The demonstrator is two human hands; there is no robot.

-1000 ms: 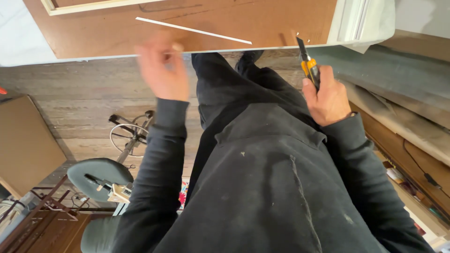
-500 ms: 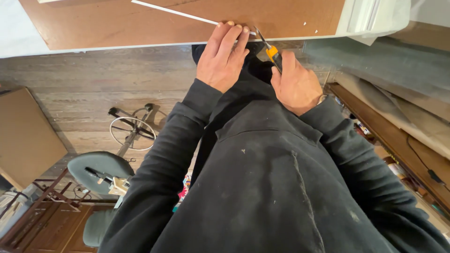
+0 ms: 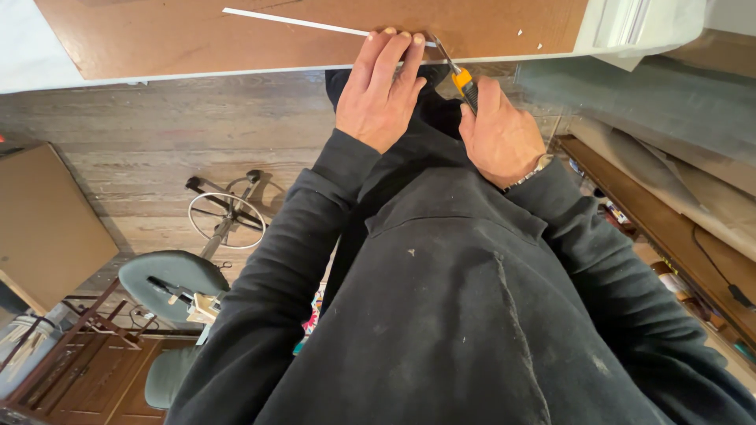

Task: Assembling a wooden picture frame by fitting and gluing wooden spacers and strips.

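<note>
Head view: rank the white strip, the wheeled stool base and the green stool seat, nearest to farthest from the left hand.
1. White strip: on the brown board, under the left hand's fingers.
2. Wheeled stool base: on the floor, lower left.
3. Green stool seat: farther lower left.

Yellow-and-black utility knife (image 3: 459, 75): blade extended, tip on far brown board (image 3: 236, 39), tilted. Thin white strip (image 3: 299, 23): flat on board, running left from knife tip.
</note>
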